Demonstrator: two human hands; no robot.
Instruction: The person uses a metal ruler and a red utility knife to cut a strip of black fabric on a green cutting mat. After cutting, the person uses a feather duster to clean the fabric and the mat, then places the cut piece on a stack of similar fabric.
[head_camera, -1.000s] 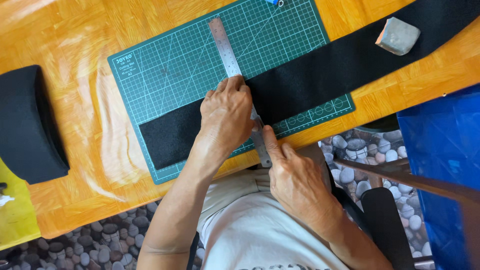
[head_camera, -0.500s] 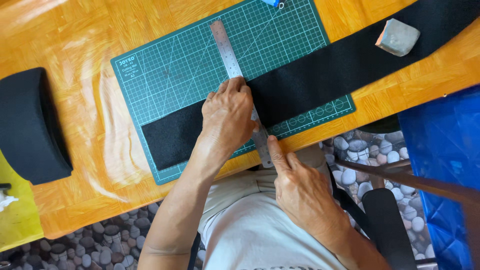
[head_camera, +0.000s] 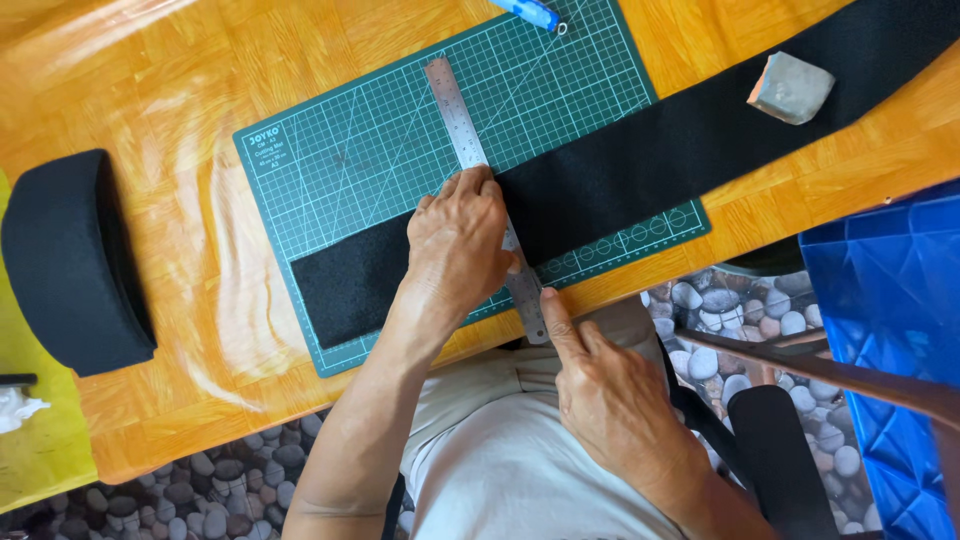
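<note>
A steel ruler (head_camera: 455, 112) lies across a long black fabric strip (head_camera: 700, 135) on a green cutting mat (head_camera: 380, 150). My left hand (head_camera: 458, 242) presses down on the ruler's middle, fingers together over ruler and fabric. My right hand (head_camera: 612, 400) sits at the table's near edge with its fingers curled. Its thumb tip touches the ruler's near end (head_camera: 528, 308). I cannot see anything inside the right hand.
A grey block (head_camera: 790, 88) rests on the fabric at the far right. A blue pen-like tool (head_camera: 530, 12) lies at the mat's top edge. A black curved pad (head_camera: 70, 260) sits left. A blue bag (head_camera: 890, 300) stands at the right, beside the wooden table (head_camera: 200, 90).
My right hand has drawn back a little toward my body along the ruler's near end. The left hand, the ruler and the fabric have stayed in place.
</note>
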